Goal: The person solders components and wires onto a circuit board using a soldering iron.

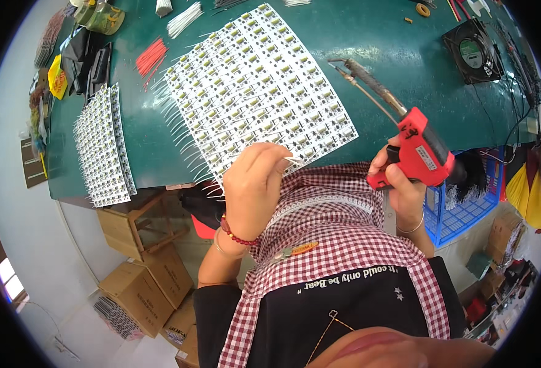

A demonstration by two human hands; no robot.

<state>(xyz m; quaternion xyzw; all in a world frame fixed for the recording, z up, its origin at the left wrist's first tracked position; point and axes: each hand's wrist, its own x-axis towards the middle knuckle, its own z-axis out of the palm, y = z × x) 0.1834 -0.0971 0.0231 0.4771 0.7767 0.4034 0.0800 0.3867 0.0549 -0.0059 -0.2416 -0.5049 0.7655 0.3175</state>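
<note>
A large white panel of small circuit boards point(255, 92) lies tilted on the green table, with rows of yellowish-green parts and thin white wires fringing its left side. Over the panel's near edge, my left hand point(255, 184) is closed, thumb and forefinger pinching a thin white wire point(294, 159). My right hand point(399, 184) grips the handle of a red soldering gun point(422, 147) to the right of the panel. Its metal tip points up and left, raised above the table and apart from the boards.
Red wires point(151, 56) and white wires point(184, 20) lie beyond the panel. More circuit-board panels point(102, 150) overhang the table's left edge. A black fan point(473, 52) stands at far right. Below are a blue plastic basket point(445, 230) and cardboard boxes point(138, 297).
</note>
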